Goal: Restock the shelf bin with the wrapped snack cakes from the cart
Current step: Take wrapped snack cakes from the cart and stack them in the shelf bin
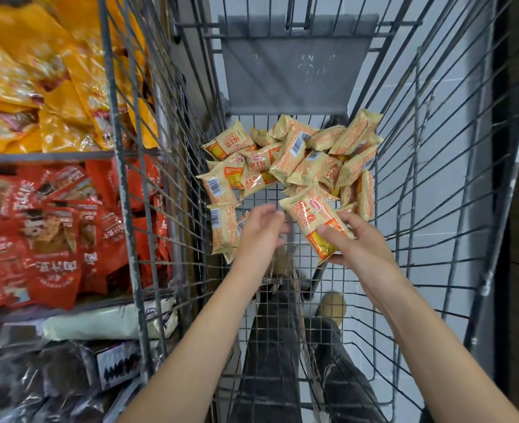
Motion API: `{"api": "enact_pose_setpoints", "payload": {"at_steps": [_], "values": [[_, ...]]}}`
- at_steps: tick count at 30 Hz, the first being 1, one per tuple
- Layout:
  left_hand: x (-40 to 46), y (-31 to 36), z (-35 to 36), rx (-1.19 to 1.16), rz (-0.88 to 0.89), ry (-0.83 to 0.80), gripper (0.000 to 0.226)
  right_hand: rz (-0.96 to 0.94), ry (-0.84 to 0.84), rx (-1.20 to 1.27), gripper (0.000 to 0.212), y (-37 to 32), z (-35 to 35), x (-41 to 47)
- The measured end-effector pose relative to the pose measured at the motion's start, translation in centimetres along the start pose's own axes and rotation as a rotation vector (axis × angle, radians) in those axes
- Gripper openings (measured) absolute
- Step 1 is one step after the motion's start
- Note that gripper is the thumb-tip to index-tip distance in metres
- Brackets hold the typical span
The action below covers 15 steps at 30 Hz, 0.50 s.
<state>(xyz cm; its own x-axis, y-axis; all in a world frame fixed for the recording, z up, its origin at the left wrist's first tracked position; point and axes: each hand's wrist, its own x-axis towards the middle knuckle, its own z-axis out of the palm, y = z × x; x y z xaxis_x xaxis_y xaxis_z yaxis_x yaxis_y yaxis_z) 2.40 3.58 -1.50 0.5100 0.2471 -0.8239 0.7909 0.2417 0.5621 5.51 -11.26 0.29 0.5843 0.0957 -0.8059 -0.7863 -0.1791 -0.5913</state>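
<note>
Several tan-and-orange wrapped snack cakes [294, 154] lie heaped at the far end of the wire cart [429, 184]. My right hand [355, 242] holds one wrapped cake [316, 224] just above the cart floor, thumb across its orange end. My left hand [261, 230] hovers beside it on the left, fingers loosely curled and blurred, holding nothing. More cakes [223, 230] lean against the cart's left wall next to my left hand.
Left of the cart stand shelf bins: yellow packets [38, 77] on top, red packets [44, 233] below, a white pack [105, 322] and dark packs [53, 383] lower down. The grey fold-down seat flap [294, 65] closes the cart's far end. My legs and a shoe show beneath.
</note>
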Motion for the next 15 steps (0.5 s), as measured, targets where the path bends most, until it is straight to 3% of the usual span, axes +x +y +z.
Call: {"api": "enact_pose_setpoints", "payload": {"at_steps": [3,5,9,15], "values": [[4.5,1.1,-0.9,0.190,0.075,0.296,0.022,-0.005,0.042,0.027,0.017,0.2,-0.2,0.2],[8.1,2.0,-1.4,0.380,0.189,0.382,0.029,-0.005,0.047,0.030,0.017,0.4,-0.2,0.2],[14.5,3.0,-2.3,0.871,0.375,0.306,0.044,-0.002,0.057,0.025,0.015,1.1,-0.2,0.1],[18.0,2.7,-1.8,1.258,0.356,0.212,0.044,-0.003,0.059,-0.011,0.016,2.0,-0.2,0.1]]}}
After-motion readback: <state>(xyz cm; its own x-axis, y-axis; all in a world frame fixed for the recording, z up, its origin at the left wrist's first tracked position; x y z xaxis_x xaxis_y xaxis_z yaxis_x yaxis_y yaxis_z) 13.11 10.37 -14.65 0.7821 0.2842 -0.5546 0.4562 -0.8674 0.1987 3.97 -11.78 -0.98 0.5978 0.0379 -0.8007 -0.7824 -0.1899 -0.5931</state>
